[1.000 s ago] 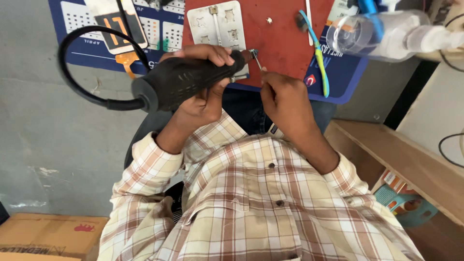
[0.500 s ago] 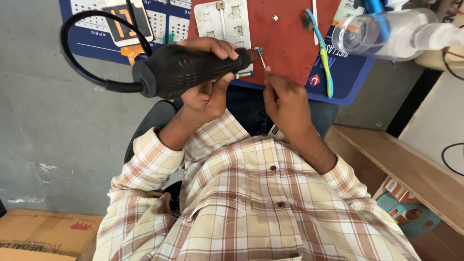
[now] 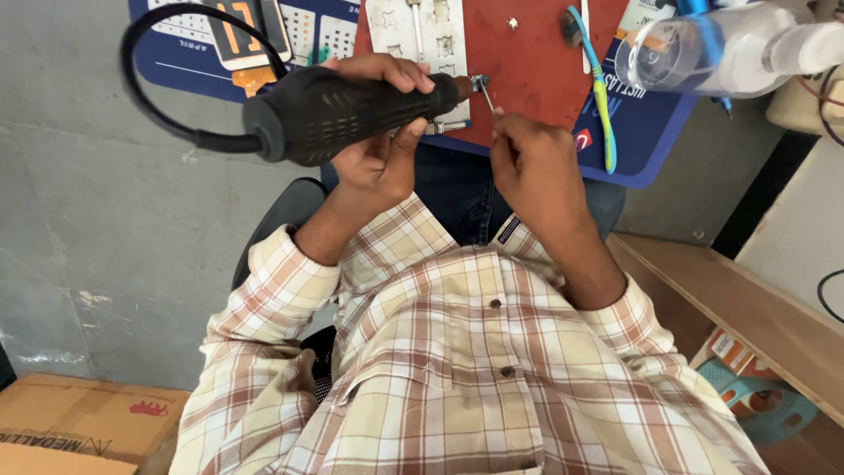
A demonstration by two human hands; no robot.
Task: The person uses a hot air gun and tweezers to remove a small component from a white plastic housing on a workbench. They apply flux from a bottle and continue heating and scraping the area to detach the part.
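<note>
My left hand grips a thick black ribbed power-tool handle whose black cable loops off to the left. The tool's metal tip points right, over a red work mat. My right hand pinches a thin metal tool right at that tip. A white perforated plate lies on the mat behind the tool. Both hands work close together above my lap, over the mat's near edge.
The red mat lies on a blue board. On it are a blue-and-yellow toothbrush, a clear plastic bottle and a small device with an orange display. A wooden shelf stands at the right, a cardboard box at the lower left.
The black tool has risen a little toward the mat and levelled out. My right hand stays at its tip.
</note>
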